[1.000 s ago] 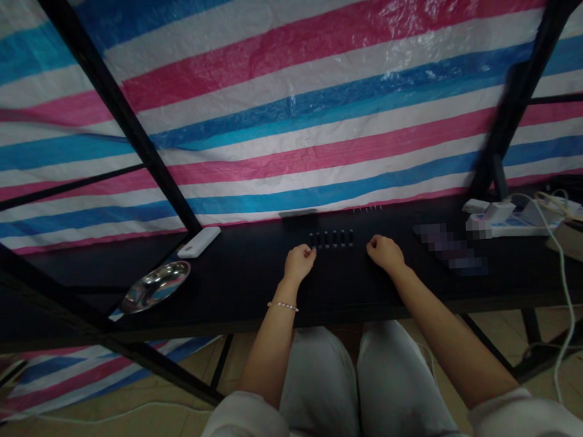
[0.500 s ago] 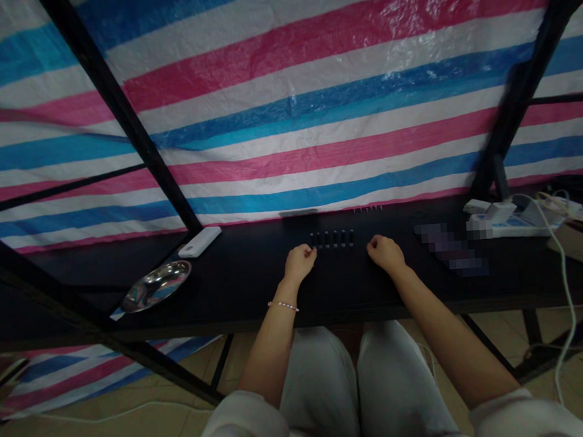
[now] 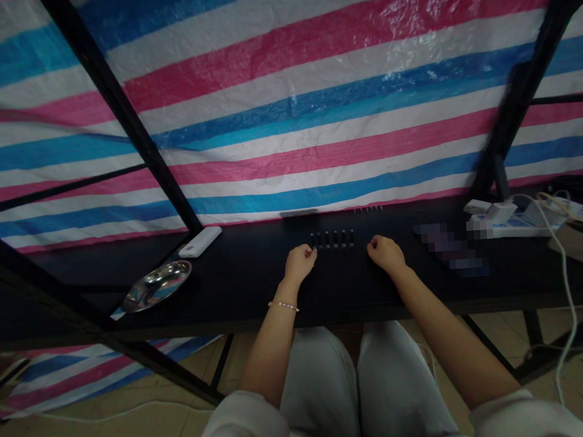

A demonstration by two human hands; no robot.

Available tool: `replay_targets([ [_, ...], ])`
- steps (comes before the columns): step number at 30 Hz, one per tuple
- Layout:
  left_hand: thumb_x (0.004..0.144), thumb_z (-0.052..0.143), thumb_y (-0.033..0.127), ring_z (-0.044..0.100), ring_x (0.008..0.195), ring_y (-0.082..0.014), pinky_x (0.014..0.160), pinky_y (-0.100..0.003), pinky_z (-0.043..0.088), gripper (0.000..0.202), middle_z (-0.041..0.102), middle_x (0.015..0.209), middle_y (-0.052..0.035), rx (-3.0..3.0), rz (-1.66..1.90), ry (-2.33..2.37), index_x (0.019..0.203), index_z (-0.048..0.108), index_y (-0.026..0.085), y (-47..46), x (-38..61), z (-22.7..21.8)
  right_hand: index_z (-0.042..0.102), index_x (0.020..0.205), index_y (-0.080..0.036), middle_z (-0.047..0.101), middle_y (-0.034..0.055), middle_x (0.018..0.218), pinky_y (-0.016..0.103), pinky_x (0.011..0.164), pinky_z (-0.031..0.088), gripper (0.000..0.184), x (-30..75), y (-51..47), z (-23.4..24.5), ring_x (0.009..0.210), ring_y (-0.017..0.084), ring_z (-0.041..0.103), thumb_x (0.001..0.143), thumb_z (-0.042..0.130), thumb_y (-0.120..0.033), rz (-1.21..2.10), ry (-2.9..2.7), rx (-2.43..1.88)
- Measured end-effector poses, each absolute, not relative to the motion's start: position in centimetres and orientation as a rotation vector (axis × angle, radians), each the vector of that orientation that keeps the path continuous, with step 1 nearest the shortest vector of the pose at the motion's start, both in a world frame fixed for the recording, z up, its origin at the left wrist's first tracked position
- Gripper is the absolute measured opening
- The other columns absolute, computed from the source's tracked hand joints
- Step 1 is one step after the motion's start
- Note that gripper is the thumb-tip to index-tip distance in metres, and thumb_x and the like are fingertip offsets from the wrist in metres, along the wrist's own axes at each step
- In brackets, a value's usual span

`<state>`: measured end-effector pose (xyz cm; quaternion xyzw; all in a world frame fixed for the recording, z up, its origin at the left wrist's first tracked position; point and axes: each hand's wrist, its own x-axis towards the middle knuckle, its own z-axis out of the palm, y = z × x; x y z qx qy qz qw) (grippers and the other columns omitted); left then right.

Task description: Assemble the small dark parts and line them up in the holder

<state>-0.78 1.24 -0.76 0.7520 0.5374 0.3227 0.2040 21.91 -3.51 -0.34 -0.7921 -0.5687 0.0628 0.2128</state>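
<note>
A row of several small dark cylinders (image 3: 335,239) with grey ends stands on the black table (image 3: 245,268). At the row's left end, my left hand (image 3: 299,263) rests on the table with its fingers curled in; the fingertips come very near the leftmost cylinder, and I cannot tell whether they touch it. My right hand (image 3: 386,252) lies to the right of the row, apart from it, also curled into a loose fist. Nothing shows in either hand. Further back, several tiny pale upright pieces (image 3: 368,209) stand by the table's rear edge.
On the left are a shiny metal dish (image 3: 157,286) and a white oblong device (image 3: 200,242). To the right lie a blurred-out dark item (image 3: 451,250) and a white power strip (image 3: 516,224) with cables. A striped plastic sheet (image 3: 313,97) hangs behind, between black frame posts (image 3: 125,117).
</note>
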Motion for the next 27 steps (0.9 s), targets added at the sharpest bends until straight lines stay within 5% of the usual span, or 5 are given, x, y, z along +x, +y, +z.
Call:
replay_targets([
  [8, 0.077, 0.048, 0.031, 0.052, 0.051, -0.0107, 0.054, -0.021, 0.035, 0.024, 0.056, 0.051, 0.0006, 2.085, 0.896, 1.488, 0.058, 0.052, 0.017, 1.3, -0.8, -0.8, 0.057, 0.105, -0.016, 0.059, 0.0087, 0.106, 0.037, 0.081, 0.038, 0.035, 21.4, -3.0, -1.0, 0.101, 0.024, 0.051, 0.073, 0.052, -0.029, 0.115, -1.681, -2.027],
  [16, 0.077, 0.048, 0.03, 0.052, 0.052, -0.0105, 0.055, -0.021, 0.036, 0.024, 0.056, 0.052, 0.0003, 2.112, 0.908, 1.502, 0.057, 0.052, 0.017, 1.1, -0.7, -0.6, 0.06, 0.101, -0.018, 0.057, 0.0088, 0.112, 0.037, 0.085, 0.035, 0.035, 20.9, -1.8, -1.7, 0.104, 0.024, 0.049, 0.077, 0.052, -0.04, 0.15, -1.736, -1.97],
  [27, 0.077, 0.049, 0.031, 0.052, 0.053, -0.0107, 0.056, -0.021, 0.036, 0.023, 0.057, 0.053, -0.0001, 2.117, 0.885, 1.513, 0.059, 0.054, 0.017, 0.9, -0.7, -0.5, 0.062, 0.092, -0.019, 0.058, 0.0063, 0.107, 0.034, 0.081, 0.036, 0.025, 20.8, -0.5, -1.8, 0.1, 0.021, 0.051, 0.077, 0.054, -0.037, 0.161, -1.78, -1.927],
])
